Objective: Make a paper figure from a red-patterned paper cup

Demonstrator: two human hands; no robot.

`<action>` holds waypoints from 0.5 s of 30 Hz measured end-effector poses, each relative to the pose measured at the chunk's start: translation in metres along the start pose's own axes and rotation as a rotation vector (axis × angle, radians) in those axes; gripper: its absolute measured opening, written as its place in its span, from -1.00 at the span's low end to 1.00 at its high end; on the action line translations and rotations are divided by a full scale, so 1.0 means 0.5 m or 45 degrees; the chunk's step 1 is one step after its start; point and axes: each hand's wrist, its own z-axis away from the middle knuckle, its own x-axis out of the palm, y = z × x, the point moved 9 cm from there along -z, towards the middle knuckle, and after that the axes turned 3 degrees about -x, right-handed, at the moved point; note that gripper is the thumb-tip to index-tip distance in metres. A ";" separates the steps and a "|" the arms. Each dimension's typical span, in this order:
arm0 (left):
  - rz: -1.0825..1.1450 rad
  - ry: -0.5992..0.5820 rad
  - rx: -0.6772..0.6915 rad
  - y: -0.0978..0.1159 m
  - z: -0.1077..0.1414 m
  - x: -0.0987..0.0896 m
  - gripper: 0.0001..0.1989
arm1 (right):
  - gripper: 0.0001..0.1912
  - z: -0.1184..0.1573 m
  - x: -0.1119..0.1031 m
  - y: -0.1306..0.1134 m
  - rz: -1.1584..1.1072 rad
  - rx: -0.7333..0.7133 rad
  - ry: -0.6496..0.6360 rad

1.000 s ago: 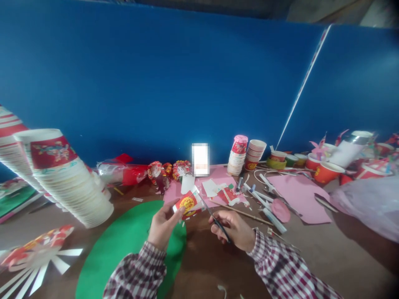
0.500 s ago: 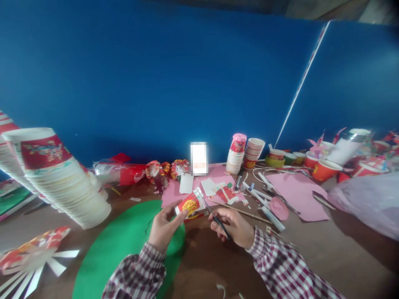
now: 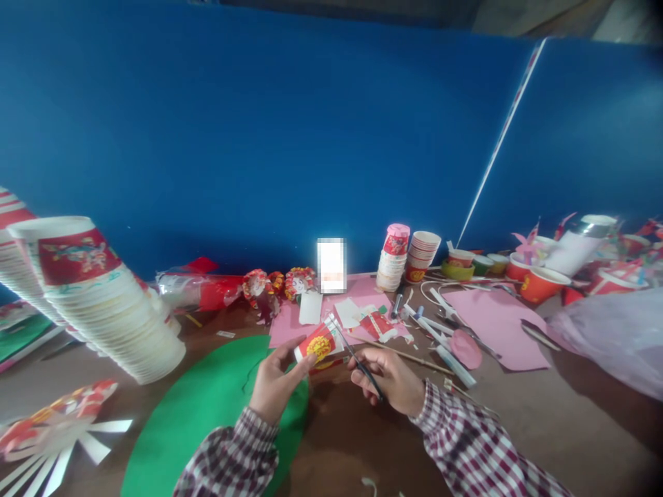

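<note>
The left sleeve (image 3: 228, 462), over the green sheet (image 3: 170, 428), is maroon-and-white check with a gathered cuff (image 3: 259, 422); right of the sheet, the right sleeve (image 3: 466, 442) matches. Left hand (image 3: 276, 386) and right hand (image 3: 392, 381) are bare.

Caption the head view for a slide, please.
Left hand holds red printed paper; right hand holds scissors at its edge, above a brown table.

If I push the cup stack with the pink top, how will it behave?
The cup stack will likely tip easily, being tall and narrow. It is probably light, looking like paper. Seemingly nested, it may come apart.
</note>
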 end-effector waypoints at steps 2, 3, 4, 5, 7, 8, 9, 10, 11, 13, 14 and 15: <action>0.010 -0.005 -0.002 -0.001 0.000 0.000 -0.45 | -0.67 0.000 0.000 0.000 -0.011 0.003 0.005; 0.013 -0.001 -0.001 -0.001 0.000 -0.001 -0.45 | -0.67 0.001 0.001 0.000 -0.015 0.005 0.005; 0.011 0.003 -0.002 0.000 0.000 -0.001 -0.45 | -0.67 0.001 0.001 -0.001 -0.018 0.005 0.006; 0.004 0.009 -0.002 0.001 0.000 -0.001 -0.45 | -0.68 0.002 0.001 -0.001 -0.017 0.004 0.007; -0.017 0.023 -0.008 0.005 0.002 -0.001 -0.46 | -0.68 0.002 0.001 -0.003 -0.012 -0.001 0.012; -0.027 0.031 -0.013 0.006 0.002 -0.001 -0.46 | -0.67 0.003 0.001 -0.003 -0.009 -0.003 0.016; -0.035 0.041 -0.017 0.008 0.003 -0.001 -0.47 | -0.67 0.003 0.000 -0.004 -0.009 -0.005 0.021; -0.042 0.049 -0.018 0.010 0.003 -0.002 -0.47 | -0.67 0.003 0.000 -0.004 -0.007 -0.006 0.025; -0.050 0.056 -0.016 0.012 0.004 -0.002 -0.47 | -0.67 0.003 0.000 -0.005 -0.004 -0.008 0.029; -0.055 0.057 -0.006 0.014 0.004 -0.001 -0.48 | -0.68 0.003 0.000 -0.007 0.003 -0.013 0.037; -0.055 0.050 -0.004 0.013 0.003 -0.001 -0.48 | -0.67 0.003 0.000 -0.008 0.007 -0.015 0.040; -0.055 0.043 -0.005 0.012 0.002 0.000 -0.48 | -0.67 0.003 0.000 -0.008 0.012 -0.015 0.041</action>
